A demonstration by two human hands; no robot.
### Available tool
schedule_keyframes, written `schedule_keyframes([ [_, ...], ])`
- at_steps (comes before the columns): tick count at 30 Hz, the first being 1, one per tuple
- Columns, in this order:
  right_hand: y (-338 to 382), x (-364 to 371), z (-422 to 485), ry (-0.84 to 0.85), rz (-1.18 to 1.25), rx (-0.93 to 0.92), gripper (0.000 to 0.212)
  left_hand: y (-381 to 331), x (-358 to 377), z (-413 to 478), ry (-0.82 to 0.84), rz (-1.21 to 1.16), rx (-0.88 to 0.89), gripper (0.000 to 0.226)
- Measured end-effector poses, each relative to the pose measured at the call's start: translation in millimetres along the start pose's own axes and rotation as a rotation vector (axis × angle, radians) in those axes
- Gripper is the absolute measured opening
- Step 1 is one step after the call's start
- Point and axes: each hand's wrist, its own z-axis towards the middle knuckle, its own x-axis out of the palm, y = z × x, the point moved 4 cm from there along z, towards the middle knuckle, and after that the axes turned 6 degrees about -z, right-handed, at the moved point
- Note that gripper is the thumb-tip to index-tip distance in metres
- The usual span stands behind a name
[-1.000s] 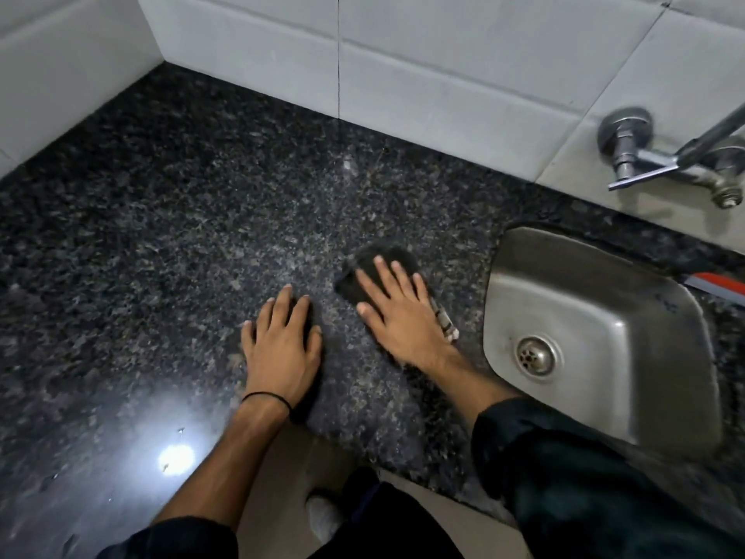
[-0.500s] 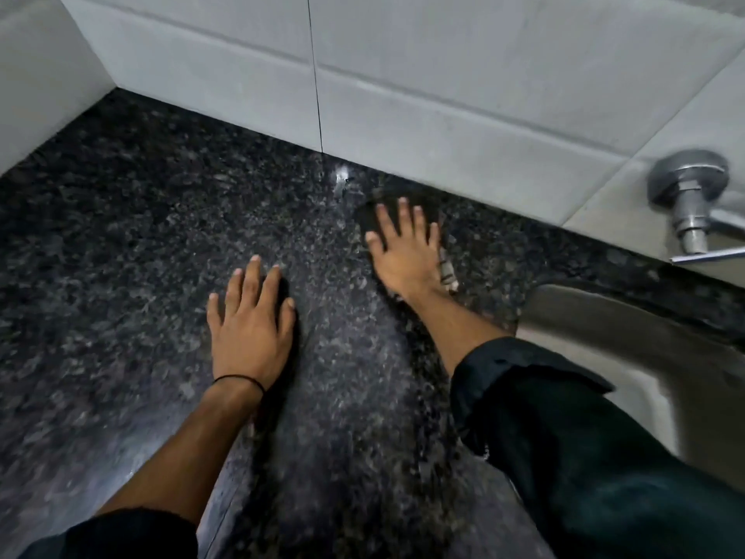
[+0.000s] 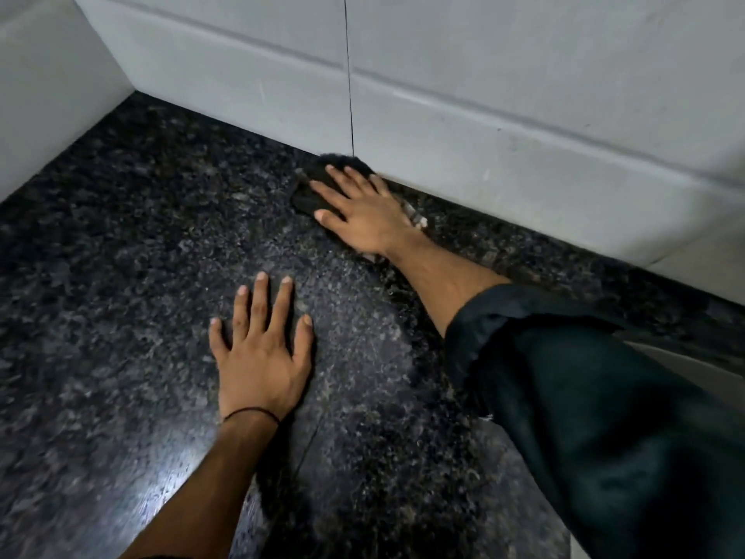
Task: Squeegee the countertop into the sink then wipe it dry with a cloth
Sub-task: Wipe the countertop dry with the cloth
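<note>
A dark cloth (image 3: 311, 192) lies on the black speckled granite countertop (image 3: 141, 244), right against the foot of the white tiled back wall. My right hand (image 3: 365, 213) presses flat on the cloth, fingers spread and pointing up-left; a small pale tag (image 3: 417, 218) sticks out beside the hand. My left hand (image 3: 262, 351) rests palm-down on the bare counter nearer to me, fingers apart, holding nothing. A sliver of the steel sink (image 3: 695, 371) shows at the right, mostly hidden behind my dark sleeve. No squeegee is in view.
White wall tiles (image 3: 483, 115) run along the back and meet a side wall (image 3: 48, 94) in the left corner. A light glare (image 3: 169, 486) shines on the counter near the front edge.
My right hand has slid the cloth away from me, from beside the sink up to the back wall. The left hand stayed planted on the counter. The view shifted left, so the tap is out of frame.
</note>
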Motion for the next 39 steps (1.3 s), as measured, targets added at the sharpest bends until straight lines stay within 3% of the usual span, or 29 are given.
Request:
schedule_keyframes([
  [4, 16.4, -6.8, 15.3, 0.06, -0.004, -0.141, 0.06, 2.4, -1.7, 1.6, -0.012, -0.032, 0.008, 0.059],
  [7, -17.2, -12.1, -16.1, 0.043, 0.014, -0.201, 0.059, 3.3, -3.2, 0.1, -0.019, -0.038, 0.006, 0.059],
  [11, -56.4, -11.1, -67.2, 0.019, 0.034, -0.04, 0.057, 0.3, -4.8, 0.1, -0.016, -0.052, 0.011, 0.058],
  [14, -28.2, 4.1, -75.5, -0.018, 0.033, 0.208, 0.059, -4.5, -6.5, -1.4, -0.025, -0.061, 0.02, 0.055],
  [16, 8.4, 8.3, -70.7, -0.038, 0.05, 0.271, 0.061, -5.6, -11.8, -2.8, -0.07, -0.193, 0.041, 0.051],
  [19, 73.1, 16.0, -70.8, -0.02, 0.022, 0.07, 0.06, 7.6, -23.9, -2.2, -0.281, -0.534, 0.016, 0.047],
  [22, 115.6, 27.3, -117.3, -0.023, -0.058, -0.198, 0.059, 26.8, -28.9, -6.1, -0.473, -0.673, -0.029, 0.046],
  [26, 70.5, 25.1, -192.0, 0.019, -0.049, -0.458, 0.056, 27.2, -24.8, -4.7, -0.351, -0.573, -0.13, 0.047],
  [28, 13.4, 16.5, -203.4, 0.016, -0.081, -0.356, 0.056, 21.0, -18.8, -3.2, -0.228, -0.4, -0.142, 0.046],
  [32, -116.6, -1.5, -204.1, -0.02, -0.031, 0.202, 0.065, 15.7, -11.9, -0.5, -0.102, -0.144, -0.121, 0.051],
  [35, -112.0, 5.9, -207.9, -0.057, 0.014, 0.439, 0.06, 15.2, -9.1, -0.8, -0.079, -0.109, -0.121, 0.052],
  [37, -66.1, 16.7, -222.0, -0.074, -0.008, 0.427, 0.06, 14.8, -8.6, -0.8, -0.063, -0.102, -0.123, 0.053],
  [39, -14.3, 24.5, -257.1, -0.071, -0.045, 0.171, 0.06, 14.4, -9.5, -1.3, -0.047, -0.093, -0.121, 0.053],
])
